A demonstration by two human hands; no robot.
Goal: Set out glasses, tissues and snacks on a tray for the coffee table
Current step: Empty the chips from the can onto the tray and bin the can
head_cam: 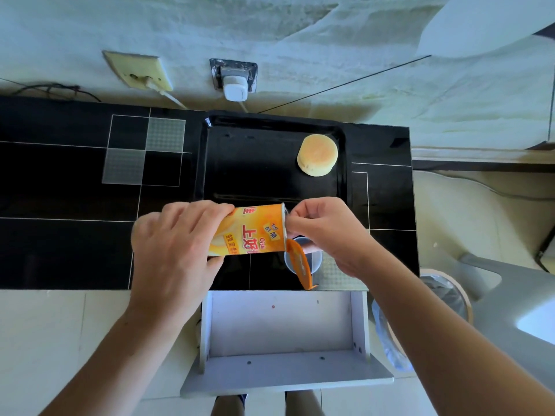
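Left hand (pixel 174 250) gripping tilted snack can (pixel 250 229), right hand (pixel 327 232) pinching at its open mouth

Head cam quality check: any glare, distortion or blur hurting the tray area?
Head view: strong wide-angle bending at the edges, the wall curves. The glossy black tray blends into the dark reflective table, with only thin rim highlights. The round cake is sharp, and print on the snack can is legible. Bluish cast overall.
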